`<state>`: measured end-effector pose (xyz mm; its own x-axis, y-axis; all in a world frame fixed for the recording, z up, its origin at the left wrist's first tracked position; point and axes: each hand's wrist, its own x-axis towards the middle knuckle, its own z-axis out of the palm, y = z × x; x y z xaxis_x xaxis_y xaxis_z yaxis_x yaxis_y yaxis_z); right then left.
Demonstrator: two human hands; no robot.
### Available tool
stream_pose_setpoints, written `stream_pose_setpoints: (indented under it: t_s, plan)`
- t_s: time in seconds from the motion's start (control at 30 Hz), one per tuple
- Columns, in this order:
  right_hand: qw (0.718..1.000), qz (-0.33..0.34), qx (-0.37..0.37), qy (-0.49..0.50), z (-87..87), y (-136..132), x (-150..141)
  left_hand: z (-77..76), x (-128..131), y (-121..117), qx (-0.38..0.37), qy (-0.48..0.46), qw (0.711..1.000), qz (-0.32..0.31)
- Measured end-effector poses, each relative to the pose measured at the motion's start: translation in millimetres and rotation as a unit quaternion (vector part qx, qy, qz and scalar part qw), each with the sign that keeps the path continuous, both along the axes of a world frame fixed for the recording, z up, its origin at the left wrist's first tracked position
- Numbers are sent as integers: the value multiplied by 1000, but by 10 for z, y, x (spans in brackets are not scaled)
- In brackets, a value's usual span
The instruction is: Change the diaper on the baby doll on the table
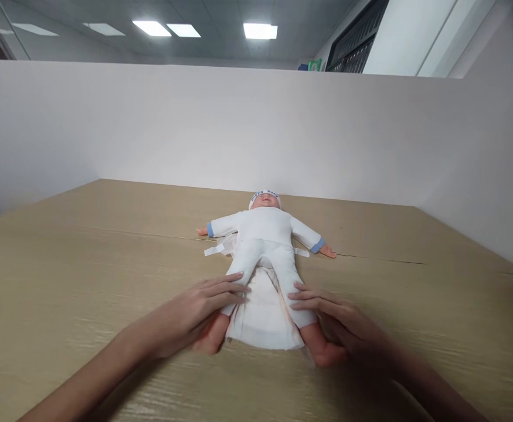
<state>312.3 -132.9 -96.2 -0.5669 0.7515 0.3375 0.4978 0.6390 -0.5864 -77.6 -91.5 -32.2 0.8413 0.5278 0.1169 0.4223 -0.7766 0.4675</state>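
Note:
A baby doll (265, 225) in a white suit with blue cuffs lies on its back, head away from me, arms spread and legs apart. Beneath its hips and between its legs spreads an unfolded white diaper (265, 316), with its tabs out at both sides of the waist. My left hand (206, 305) lies with stretched fingers over the doll's leg on the left. Over the other leg, near the knee, rests my right hand (337, 313), its fingers also extended. Both thumbs are mostly hidden.
The doll is on a wide wood-grain table (84, 264) with thin seams across its top. A white partition (221, 123) rises behind the table, and another wall stands at the right. Ceiling lights show above.

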Motion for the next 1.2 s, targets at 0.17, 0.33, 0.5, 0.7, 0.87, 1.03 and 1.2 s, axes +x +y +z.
stream_pose_setpoints:
  t_s: [0.17, 0.33, 0.5, 0.7, 0.87, 1.03, 1.2]
  plan:
    - [992, -63, 72, -80, 120, -279, -303, -55, 226, -178, 14, 2, 997, 74]
    - [966, -139, 176, -129, -135, -376, -597, -251, 388, -278, 76, 8, 989, 123]
    - [963, -166, 162, -135, -35, -191, -678, -135, 397, -166, 45, -57, 986, 152]
    - [981, -170, 61, 71, 449, 347, -596, 253, 545, 331, -33, -176, 957, 227]
    - [943, -230, -90, 221, 549, 1132, -574, 240, 811, 1119, -182, -275, 903, 275]
    - [913, -194, -243, 266, 343, 1699, -537, -7, 985, 1633, -338, -322, 836, 288]
    - [887, -132, -307, 320, 189, 1505, -481, -68, 898, 1461, -386, -321, 820, 274]
